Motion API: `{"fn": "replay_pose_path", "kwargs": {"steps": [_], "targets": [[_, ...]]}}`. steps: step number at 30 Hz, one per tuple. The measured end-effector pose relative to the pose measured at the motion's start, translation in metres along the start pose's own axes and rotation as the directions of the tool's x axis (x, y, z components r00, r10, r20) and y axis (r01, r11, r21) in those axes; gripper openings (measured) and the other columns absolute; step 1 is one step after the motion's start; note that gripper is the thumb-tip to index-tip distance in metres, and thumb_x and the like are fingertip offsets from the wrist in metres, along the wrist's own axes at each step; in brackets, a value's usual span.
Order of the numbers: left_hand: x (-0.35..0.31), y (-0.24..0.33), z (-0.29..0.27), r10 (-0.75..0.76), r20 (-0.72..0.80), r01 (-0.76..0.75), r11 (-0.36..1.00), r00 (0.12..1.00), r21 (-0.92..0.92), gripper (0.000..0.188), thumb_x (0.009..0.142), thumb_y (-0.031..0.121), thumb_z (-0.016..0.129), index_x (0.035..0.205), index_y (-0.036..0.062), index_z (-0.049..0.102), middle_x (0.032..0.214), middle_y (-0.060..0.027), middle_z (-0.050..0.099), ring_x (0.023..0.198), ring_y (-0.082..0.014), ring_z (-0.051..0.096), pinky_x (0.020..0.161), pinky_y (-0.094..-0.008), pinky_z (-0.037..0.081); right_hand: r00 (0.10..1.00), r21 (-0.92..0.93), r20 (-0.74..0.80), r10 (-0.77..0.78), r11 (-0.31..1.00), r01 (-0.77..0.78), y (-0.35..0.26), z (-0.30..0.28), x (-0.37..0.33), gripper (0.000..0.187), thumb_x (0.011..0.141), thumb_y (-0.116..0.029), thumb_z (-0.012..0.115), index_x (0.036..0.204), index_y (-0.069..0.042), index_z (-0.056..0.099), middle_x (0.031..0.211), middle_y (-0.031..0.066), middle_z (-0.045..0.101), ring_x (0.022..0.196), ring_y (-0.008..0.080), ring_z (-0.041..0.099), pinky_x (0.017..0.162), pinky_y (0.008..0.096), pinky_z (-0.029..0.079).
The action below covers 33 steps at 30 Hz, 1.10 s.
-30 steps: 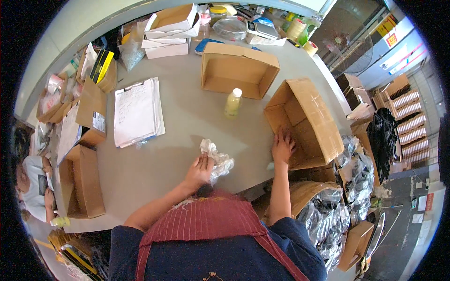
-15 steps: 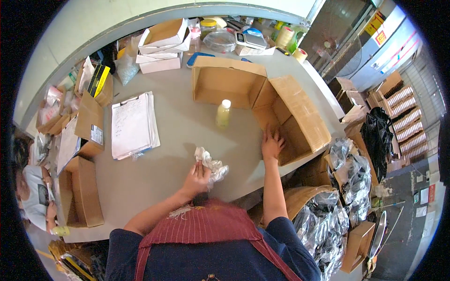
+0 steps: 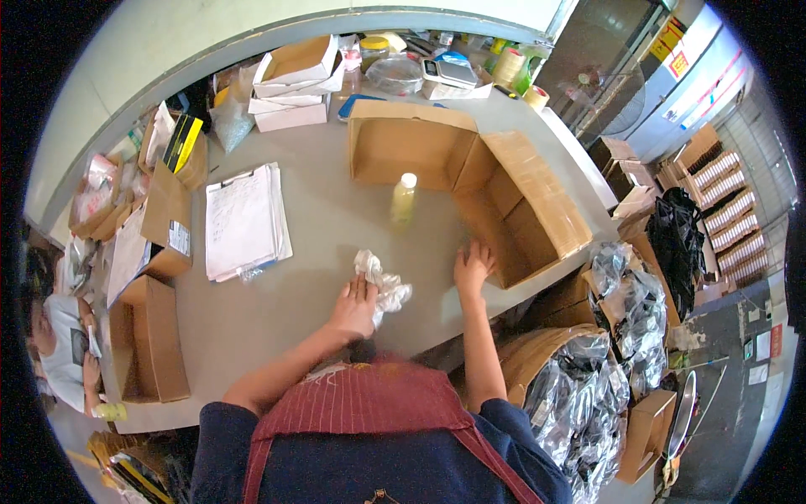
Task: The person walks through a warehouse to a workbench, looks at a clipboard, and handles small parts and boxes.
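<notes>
My left hand (image 3: 354,311) presses a crumpled white cloth (image 3: 391,296) against the grey tabletop, its fingers over the cloth's left side. Fingers apart, my right hand (image 3: 473,270) is open beside the near left edge of an open cardboard box (image 3: 537,214) lying on its side. I see nothing in that hand. Beyond the two hands stands an upright clear bottle (image 3: 403,202) with a white cap and pale yellow-green liquid. A second open cardboard box (image 3: 411,151) lies behind it, meeting the first at a corner.
A clipboard with papers (image 3: 243,223) lies left of the bottle. White boxes (image 3: 290,113) and a small scale (image 3: 450,74) line the back. Cardboard boxes (image 3: 144,344) stand along the left edge, with another person (image 3: 67,344) beyond. Plastic-wrapped items (image 3: 571,412) fill cartons at right.
My right hand has drawn back left from inside the box's opening. My left hand has shifted slightly and its fingers lie flatter over the cloth.
</notes>
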<state>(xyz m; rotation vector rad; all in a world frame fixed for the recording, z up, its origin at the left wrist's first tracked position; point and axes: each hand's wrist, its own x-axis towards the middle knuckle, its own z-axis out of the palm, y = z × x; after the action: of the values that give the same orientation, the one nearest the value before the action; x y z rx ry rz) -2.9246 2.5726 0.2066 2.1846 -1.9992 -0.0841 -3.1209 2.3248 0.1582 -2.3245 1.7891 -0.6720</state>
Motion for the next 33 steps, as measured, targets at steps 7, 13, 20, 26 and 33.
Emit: {"fn": "replay_pose_path", "kwargs": {"steps": [7,13,20,26,33], "targets": [[0.052,-0.032,-0.006,-0.056,0.046,0.054,0.997,0.997,0.053,0.057,0.076,0.010,0.059,0.123,-0.0154,0.041,0.133,-0.0436,0.045,0.130,-0.0501,0.044,0.114,-0.0491,0.026,0.967,0.233,-0.187,-0.171,0.949,0.212,-0.009,-0.010,-0.084,0.027,0.085,-0.012,0.064,0.111,-0.008,0.067,0.132,0.0123,0.057,0.122,0.0402,0.046,0.103,0.0533,0.036],[0.090,-0.017,0.005,0.091,0.125,-0.097,0.994,0.988,0.041,0.055,0.071,0.011,0.064,0.117,-0.0120,0.046,0.115,-0.0378,0.059,0.125,-0.0472,0.050,0.117,-0.0466,0.024,0.970,0.356,-0.174,-0.169,0.908,0.222,0.007,-0.030,-0.102,0.034,0.074,-0.002,0.063,0.107,-0.006,0.067,0.121,0.0132,0.063,0.119,0.0357,0.053,0.101,0.0471,0.041],[0.082,0.032,0.025,0.497,0.128,-0.467,0.860,0.858,-0.206,0.062,0.080,0.013,0.058,0.133,-0.0127,0.038,0.135,-0.0394,0.045,0.136,-0.0446,0.039,0.120,-0.0485,0.019,0.967,0.578,-0.230,-0.109,0.785,0.226,-0.005,-0.042,-0.096,0.023,0.073,0.003,0.059,0.094,-0.003,0.069,0.107,0.0124,0.068,0.106,0.0337,0.059,0.095,0.0417,0.046],[0.077,0.076,0.032,0.558,0.048,-0.553,0.829,0.829,-0.086,0.068,0.086,0.014,0.053,0.141,-0.0169,0.027,0.148,-0.0369,0.029,0.142,-0.0484,0.024,0.120,-0.0511,0.016,0.948,0.575,-0.319,0.016,0.798,0.180,-0.001,-0.045,-0.102,0.024,0.077,-0.005,0.057,0.099,-0.002,0.064,0.104,0.0151,0.064,0.103,0.0379,0.056,0.091,0.0452,0.046],[0.073,0.064,0.042,0.519,0.099,-0.519,0.854,0.849,-0.022,0.081,0.089,0.031,0.059,0.146,-0.0130,0.022,0.152,-0.0349,0.024,0.145,-0.0455,0.020,0.120,-0.0515,0.013,0.956,0.247,-0.182,-0.229,0.931,0.270,-0.025,-0.043,-0.112,0.045,0.079,-0.014,0.059,0.121,0.002,0.053,0.121,0.0194,0.056,0.114,0.0376,0.051,0.102,0.0451,0.039]]}}
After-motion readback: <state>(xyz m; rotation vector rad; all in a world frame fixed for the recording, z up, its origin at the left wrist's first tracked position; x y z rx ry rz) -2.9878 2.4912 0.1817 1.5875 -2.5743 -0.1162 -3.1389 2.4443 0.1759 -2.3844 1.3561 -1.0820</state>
